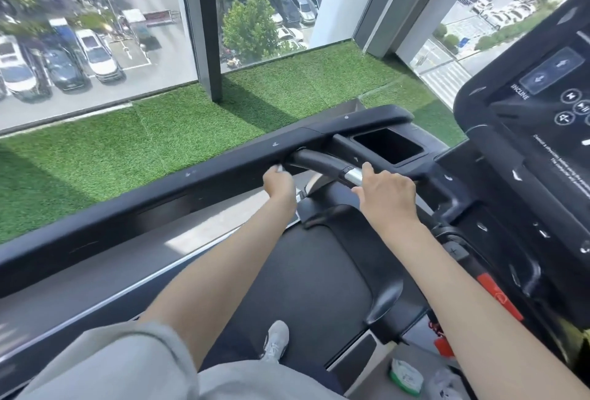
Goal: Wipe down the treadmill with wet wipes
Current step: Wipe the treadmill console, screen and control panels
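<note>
The black treadmill fills the view, with its long side rail (198,176) running from lower left to upper right. My left hand (280,185) is curled against the rail's inner face where the curved handlebar (322,161) joins it, and pinches a small white wet wipe (280,168) that only just shows at the fingertips. My right hand (388,196) lies over the handlebar just past its silver sensor (355,175), fingers curled over the bar's far side and thumb pointing forward. A pack of wet wipes (405,375) lies on the floor at lower right.
The console (555,118) with its buttons rises at the right, and a cup holder (388,145) sits beside it. A red safety clip (498,295) hangs below the console. My grey shoe (276,340) stands on the belt (306,278). Green turf (159,131) and windows lie beyond the rail.
</note>
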The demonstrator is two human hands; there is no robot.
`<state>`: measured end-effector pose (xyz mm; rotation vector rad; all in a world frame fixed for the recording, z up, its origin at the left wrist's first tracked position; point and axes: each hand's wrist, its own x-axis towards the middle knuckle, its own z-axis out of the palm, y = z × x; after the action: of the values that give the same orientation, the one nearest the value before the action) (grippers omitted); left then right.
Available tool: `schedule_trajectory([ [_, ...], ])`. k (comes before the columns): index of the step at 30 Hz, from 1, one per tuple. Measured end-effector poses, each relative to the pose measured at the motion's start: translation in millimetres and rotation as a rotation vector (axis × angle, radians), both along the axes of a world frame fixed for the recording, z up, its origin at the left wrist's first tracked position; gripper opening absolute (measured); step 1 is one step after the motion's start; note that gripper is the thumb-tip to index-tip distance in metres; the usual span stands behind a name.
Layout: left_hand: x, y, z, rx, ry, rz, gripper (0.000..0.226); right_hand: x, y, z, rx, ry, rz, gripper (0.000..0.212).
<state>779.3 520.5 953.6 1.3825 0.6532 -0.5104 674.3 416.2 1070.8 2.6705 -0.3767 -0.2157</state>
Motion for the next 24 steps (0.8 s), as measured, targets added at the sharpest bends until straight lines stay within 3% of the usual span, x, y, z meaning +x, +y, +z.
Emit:
schedule_trajectory([
  [2, 0.8, -20.4, 19.7, -0.011, -0.034, -0.001, 0.03, -0.4, -0.9, -0.3, -0.004, 0.001, -0.009, 0.036],
  [4, -19.1, -31.6, 40.0, 0.048, -0.112, -0.093, 0.022, -0.2, -1.1, -0.7, -0.004, 0.008, -0.026, 0.034],
  [6, -48.2, -26.8, 42.7, 0.053, -0.316, -0.243, 0.024, -1.0, -0.6, -0.3, 0.011, 0.016, -0.042, 0.034],
  [8, -75.5, -9.6, 31.5, -0.102, -0.531, -0.432, 0.032, -1.1, -1.3, 1.1, 0.016, 0.016, -0.048, 0.036],
  [10, -82.5, 7.2, 11.5, -0.149, -0.566, -0.519, 0.043, -1.0, -2.4, 3.1, 0.032, 0.01, -0.05, 0.038],
  [13, -53.5, 12.7, -10.0, 0.02, -0.208, -0.326, 0.025, -2.8, -2.7, 4.7, 0.047, -0.004, -0.053, 0.04],
  [16, -11.2, 9.3, -6.5, -0.169, 0.124, -0.123, 0.02, -3.7, -1.5, 3.7, 0.026, -0.016, -0.05, 0.04],
  [19, 13.8, -3.0, 13.8, -0.236, 0.181, 0.004, 0.033, -4.4, -0.4, 2.6, 0.013, -0.016, -0.043, 0.04],
  [24, 3.0, -21.6, 49.0, -0.259, 0.211, -0.033, 0.035, -4.4, -0.5, 1.9, 0.054, -0.024, -0.043, 0.039],
])
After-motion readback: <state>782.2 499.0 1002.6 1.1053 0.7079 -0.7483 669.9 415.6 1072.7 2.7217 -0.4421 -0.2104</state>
